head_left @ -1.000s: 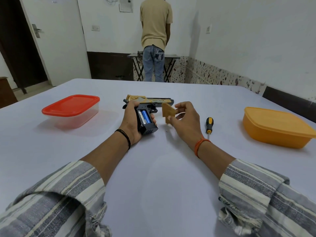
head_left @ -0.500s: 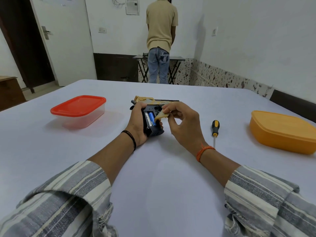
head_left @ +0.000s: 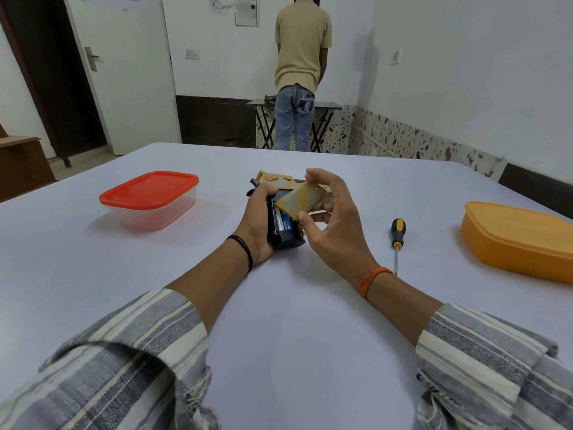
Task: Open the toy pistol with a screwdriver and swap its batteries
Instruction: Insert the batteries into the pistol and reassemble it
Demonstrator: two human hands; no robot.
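Head view: left hand (head_left: 259, 221) grips pistol (head_left: 280, 209); right fingers (head_left: 313, 176) pinch cover (head_left: 299, 200); labels unreadable.

Scuffed gold plastic cover (head_left: 299, 200)

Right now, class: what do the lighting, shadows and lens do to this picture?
Head view: soft, even light; faint shadows beside the red-lidded box and under the right hand; wide-angle lens bows the table edge and walls; the sleeves at the bottom look oversized; the screwdriver stays sharp.
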